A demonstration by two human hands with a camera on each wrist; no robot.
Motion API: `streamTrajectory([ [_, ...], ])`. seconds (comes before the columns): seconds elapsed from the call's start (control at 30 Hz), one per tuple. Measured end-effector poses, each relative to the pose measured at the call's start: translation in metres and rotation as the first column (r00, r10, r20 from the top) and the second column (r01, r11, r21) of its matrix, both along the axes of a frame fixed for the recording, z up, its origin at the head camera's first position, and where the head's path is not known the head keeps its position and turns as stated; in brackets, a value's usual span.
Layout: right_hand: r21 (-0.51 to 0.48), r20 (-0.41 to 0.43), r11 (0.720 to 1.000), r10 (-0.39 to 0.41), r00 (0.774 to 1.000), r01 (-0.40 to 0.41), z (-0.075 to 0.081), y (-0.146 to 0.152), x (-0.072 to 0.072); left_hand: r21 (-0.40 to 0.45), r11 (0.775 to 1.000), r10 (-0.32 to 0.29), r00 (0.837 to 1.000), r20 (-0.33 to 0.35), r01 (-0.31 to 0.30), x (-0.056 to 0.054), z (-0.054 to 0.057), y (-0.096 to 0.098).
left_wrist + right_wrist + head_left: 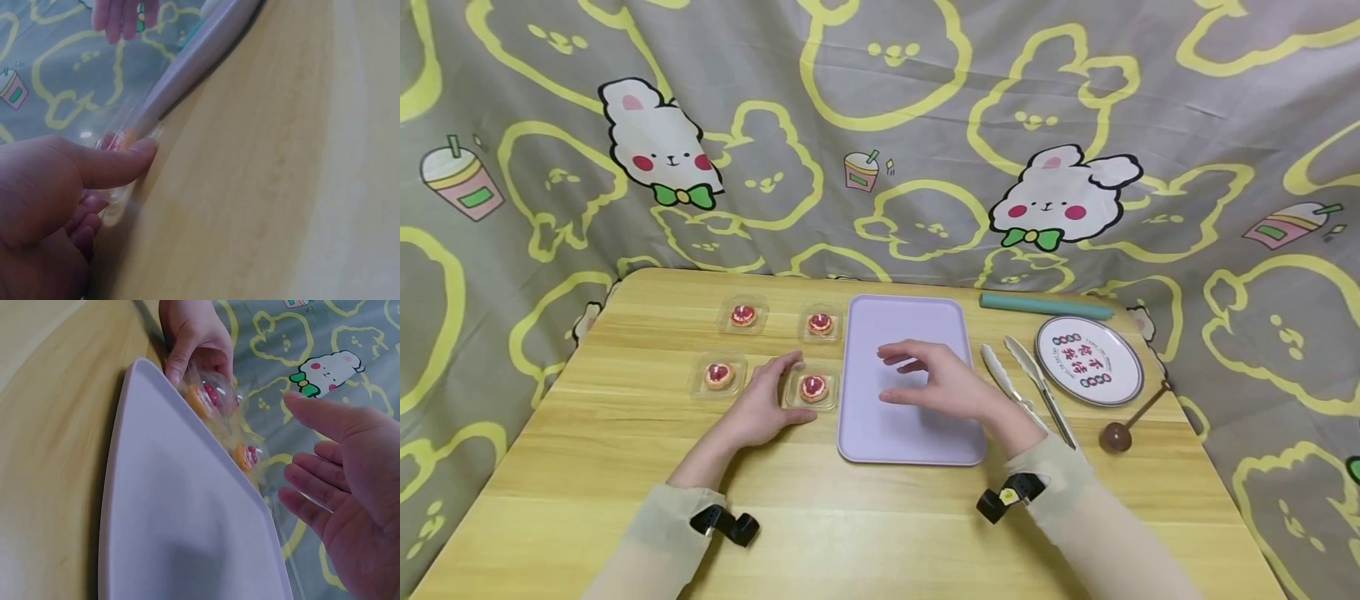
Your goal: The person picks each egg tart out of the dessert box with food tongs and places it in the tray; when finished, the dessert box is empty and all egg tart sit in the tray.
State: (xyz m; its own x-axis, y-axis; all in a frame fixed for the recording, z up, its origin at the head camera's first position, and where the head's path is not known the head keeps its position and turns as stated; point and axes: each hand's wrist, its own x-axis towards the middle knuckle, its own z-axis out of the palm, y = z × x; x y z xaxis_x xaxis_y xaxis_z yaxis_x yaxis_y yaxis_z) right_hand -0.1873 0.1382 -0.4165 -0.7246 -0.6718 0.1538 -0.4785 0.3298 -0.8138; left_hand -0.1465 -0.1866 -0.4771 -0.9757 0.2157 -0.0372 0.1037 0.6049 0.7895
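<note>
Wooden table (880, 533), grey curtain (925, 158); left hand (762, 410) grips tart box (813, 389), right hand (938, 381) wide.

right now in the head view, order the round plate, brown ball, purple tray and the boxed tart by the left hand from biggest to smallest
1. purple tray, partly covered
2. round plate
3. boxed tart, container included
4. brown ball, without its stick

Your left hand (763, 410) reaches forward, its thumb and fingers bent in a grip, while your right hand (942, 383) hovers, thumb and fingers apart.
</note>
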Motion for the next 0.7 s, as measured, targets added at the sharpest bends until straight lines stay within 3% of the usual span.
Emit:
streamTrajectory([
  [0.7,0.082,0.034,0.992,0.096,0.995,-0.098,-0.013,-0.055,-0.026,0.060,0.998,-0.023,0.999,0.036,0.021,-0.005,0.000,-0.001],
])
